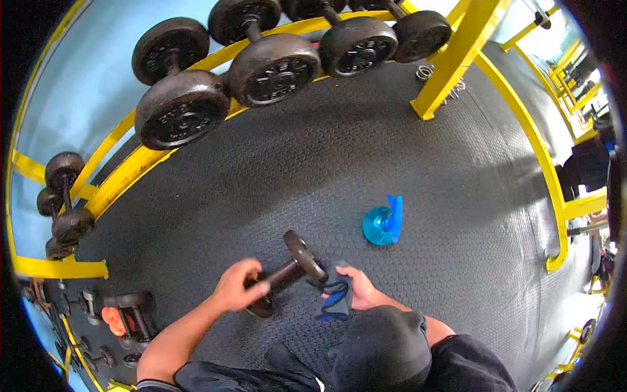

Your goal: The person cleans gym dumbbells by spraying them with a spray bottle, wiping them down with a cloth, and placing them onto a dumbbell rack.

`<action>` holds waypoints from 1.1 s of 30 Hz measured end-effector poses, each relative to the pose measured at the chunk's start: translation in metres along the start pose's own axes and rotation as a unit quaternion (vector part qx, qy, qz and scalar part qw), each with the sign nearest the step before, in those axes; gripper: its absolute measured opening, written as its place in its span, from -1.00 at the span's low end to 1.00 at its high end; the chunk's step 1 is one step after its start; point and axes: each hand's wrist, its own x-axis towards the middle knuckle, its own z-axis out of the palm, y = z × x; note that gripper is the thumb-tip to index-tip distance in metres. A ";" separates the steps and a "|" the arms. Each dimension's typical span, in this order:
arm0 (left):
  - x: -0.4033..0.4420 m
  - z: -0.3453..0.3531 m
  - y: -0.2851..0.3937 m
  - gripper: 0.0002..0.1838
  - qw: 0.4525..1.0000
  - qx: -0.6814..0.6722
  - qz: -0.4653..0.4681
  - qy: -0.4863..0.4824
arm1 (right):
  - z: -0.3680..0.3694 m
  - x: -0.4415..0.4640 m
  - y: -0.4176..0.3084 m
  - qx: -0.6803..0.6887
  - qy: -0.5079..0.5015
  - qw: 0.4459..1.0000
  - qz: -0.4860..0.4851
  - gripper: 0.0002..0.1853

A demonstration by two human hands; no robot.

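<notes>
A small dark dumbbell [285, 273] is tilted just above the black floor in front of me, its far weight raised toward the upper right. My left hand [240, 285] grips it at the near weight, with the thumb over the handle; the fingers are slightly blurred. In my right hand [356, 288] is a dark cloth [334, 302] with blue markings, bunched beside the dumbbell's far weight. Part of the cloth lies behind a dark rounded shape [382, 346] low in the view. Beyond both hands stands a spray bottle [381, 225] with blue liquid and a blue trigger head.
A yellow rack [124, 183] holds several large black dumbbells [183, 111] along the top and left. More weights [134, 320], some with orange discs [117, 321], lie at lower left. A yellow post [450, 72] meets the textured rubber floor [457, 196]. Gym equipment lines the right.
</notes>
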 end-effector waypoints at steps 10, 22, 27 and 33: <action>0.113 0.052 0.034 -0.53 0.893 -0.158 -0.420 -0.007 | 0.035 0.032 0.007 0.069 -0.033 0.997 0.029 -0.58; 0.022 0.015 0.054 -0.66 0.798 -0.481 -0.356 0.074 | 0.097 -0.028 -0.030 -0.518 0.115 0.737 -0.419 -0.59; 0.059 0.000 0.072 -0.53 0.810 -0.491 -0.320 0.004 | 0.113 -0.050 -0.058 -0.612 0.191 0.474 -0.603 -0.51; 0.061 -0.018 0.063 -0.09 0.758 -0.546 -0.351 -0.064 | 0.198 -0.005 -0.062 -0.839 0.026 0.256 -0.479 -0.43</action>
